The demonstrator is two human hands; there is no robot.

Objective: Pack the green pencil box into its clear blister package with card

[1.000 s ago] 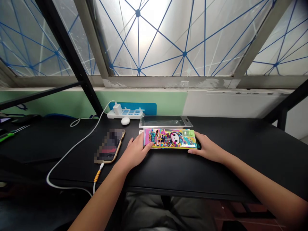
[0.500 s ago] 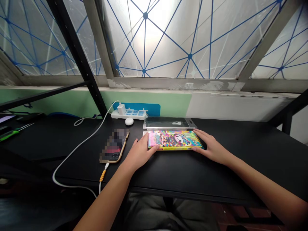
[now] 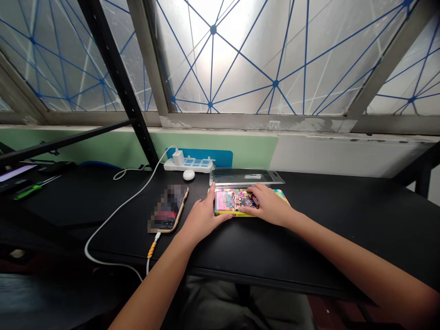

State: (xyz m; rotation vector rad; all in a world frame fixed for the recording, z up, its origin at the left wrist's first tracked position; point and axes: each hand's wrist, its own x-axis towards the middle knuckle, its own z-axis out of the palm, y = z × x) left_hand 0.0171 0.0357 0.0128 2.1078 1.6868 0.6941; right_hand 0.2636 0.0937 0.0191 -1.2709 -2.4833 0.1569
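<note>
A flat, brightly printed box lies on the black desk, face up, its long side running from left to right. The step in hand looks like handling or steadying this box where it rests, with both hands on it at once. Any further handling seems to call for the left end to be kept steady while the right hand shifts its fingers along the lid, since that hand covers much of the printed face.

The box sits between the hands, a little nearer than the clear plastic package, which lies just beyond its far edge. The left hand is at the left end, index finger stretched toward the far corner and thumb along the yellow near edge. The right hand lies across the top, right of the middle, its fingers toward the far edge and its thumb toward the near one; the right corner shows past it. Neither hand is clenched, but whether they grip, press or merely rest cannot be told.

To the left, apart from the left hand, a phone lies on its charging cable. Farther back stand a small white case and a power strip.
</note>
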